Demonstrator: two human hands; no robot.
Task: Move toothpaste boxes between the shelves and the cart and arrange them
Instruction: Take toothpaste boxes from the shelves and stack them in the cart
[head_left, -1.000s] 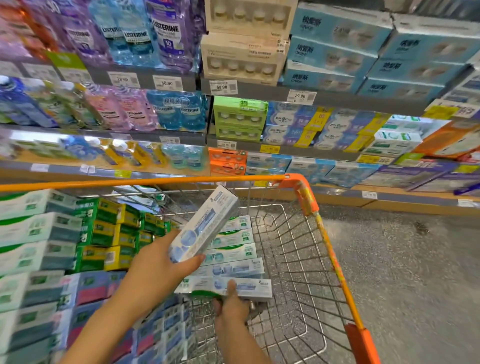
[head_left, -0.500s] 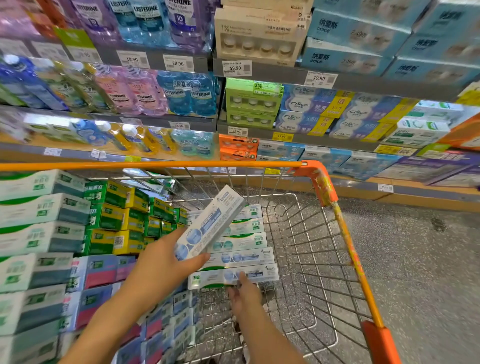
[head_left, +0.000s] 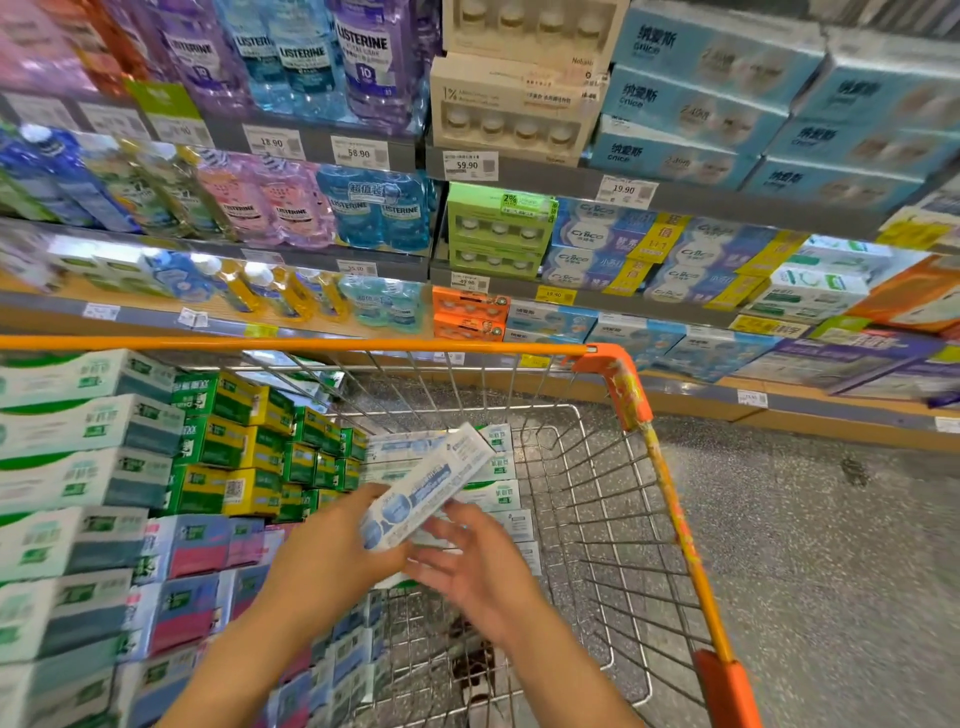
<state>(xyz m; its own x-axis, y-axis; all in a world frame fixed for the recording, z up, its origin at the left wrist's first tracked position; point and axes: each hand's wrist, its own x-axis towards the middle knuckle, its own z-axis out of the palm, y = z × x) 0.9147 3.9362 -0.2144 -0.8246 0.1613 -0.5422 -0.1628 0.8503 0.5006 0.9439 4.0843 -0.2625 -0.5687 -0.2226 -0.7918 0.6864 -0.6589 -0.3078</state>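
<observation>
You are holding a white and blue toothpaste box (head_left: 428, 486) tilted over the wire cart (head_left: 631, 395), its far end pointing up and away from you. Your left hand (head_left: 332, 558) is gripping the near end of it, fingers wrapped under and around the box. Your right hand (head_left: 475, 564) is hovering just beside that same end with fingers spread and relaxed, gripping nothing; whether the fingertips are touching the box is lost in blur. Right behind the held box, a short stack of matching white boxes (head_left: 496, 493) is sitting inside the cart. To their left, green and yellow boxes (head_left: 249, 447) are filling the middle of the basket, with red and blue boxes (head_left: 192, 551) lying nearer to you and tall stacks of white and green cartons (head_left: 83, 447) rising along the left side. The cart is standing on a speckled grey floor (head_left: 810, 545) in a shop aisle. Ahead of you, shelves (head_left: 311, 145) are carrying mouthwash bottles (head_left: 358, 57) on the left, pale blue toothpaste cartons (head_left: 711, 109) on the right, and price labels (head_left: 470, 165) along the edges
</observation>
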